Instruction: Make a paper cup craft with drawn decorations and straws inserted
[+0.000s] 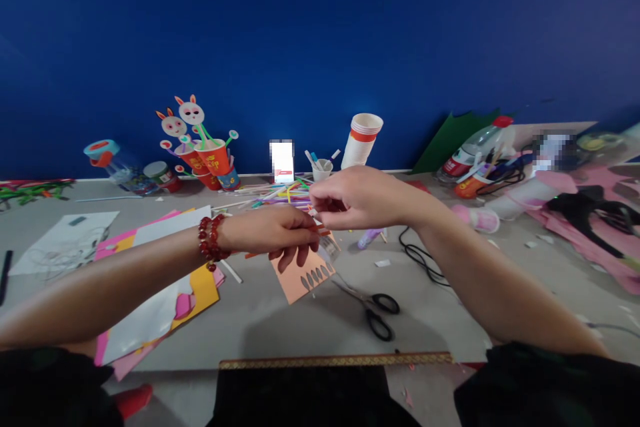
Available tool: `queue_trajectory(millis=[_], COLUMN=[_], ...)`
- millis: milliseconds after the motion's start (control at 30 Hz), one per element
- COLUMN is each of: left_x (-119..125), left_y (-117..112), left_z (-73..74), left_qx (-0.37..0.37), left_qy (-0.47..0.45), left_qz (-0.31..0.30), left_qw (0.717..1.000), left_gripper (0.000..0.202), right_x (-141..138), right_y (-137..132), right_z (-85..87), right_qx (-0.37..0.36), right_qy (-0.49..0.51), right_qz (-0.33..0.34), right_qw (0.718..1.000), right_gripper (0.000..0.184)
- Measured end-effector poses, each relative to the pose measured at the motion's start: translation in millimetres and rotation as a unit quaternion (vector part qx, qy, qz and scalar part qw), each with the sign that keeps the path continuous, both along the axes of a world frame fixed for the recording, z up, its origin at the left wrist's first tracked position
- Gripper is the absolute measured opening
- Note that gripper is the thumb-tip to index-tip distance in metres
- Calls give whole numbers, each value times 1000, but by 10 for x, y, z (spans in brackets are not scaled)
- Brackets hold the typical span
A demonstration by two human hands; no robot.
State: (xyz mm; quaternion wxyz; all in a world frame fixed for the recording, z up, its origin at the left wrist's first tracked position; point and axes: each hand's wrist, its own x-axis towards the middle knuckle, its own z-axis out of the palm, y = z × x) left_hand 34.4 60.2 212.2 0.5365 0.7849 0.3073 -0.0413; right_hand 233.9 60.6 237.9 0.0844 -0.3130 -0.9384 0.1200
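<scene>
In the middle of the head view my left hand (277, 227), a beaded bracelet at its wrist, has thumb and forefinger pressed together while the other fingers curl down. My right hand (363, 199) is closed in a pinch just above those fingertips. A thin orange strip (321, 229) shows by the left fingertips; what either pinch holds is too small to name. Below them lies a peach-coloured sheet (296, 285) with a row of grey leaf-shaped pieces (315, 277) on it. Black-handled scissors (373, 310) rest slightly open to its right.
Behind my hands are coloured sticks (280, 197), a small cup of pens (323, 170), stacked paper cups (361, 140) and a phone (283, 161). Rabbit-faced cup figures (213, 157) stand left, above coloured papers (150, 320). A black cable (423, 260) and a bottle (467, 153) are right.
</scene>
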Motion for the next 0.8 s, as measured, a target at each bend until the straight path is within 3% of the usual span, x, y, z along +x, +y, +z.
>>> queue_trajectory(millis=[533, 800], left_x=[5, 3], left_y=[-21, -9], left_z=[51, 10], left_qx=[28, -18], left_qy=[17, 0], left_qz=[-19, -15], left_qw=[999, 1000], left_gripper=[35, 34], right_x=[48, 36], right_y=[26, -21], right_z=[-63, -113], right_qx=[-48, 4], right_qy=[29, 35], right_qz=[7, -26], right_qw=[998, 999], right_gripper=[11, 11])
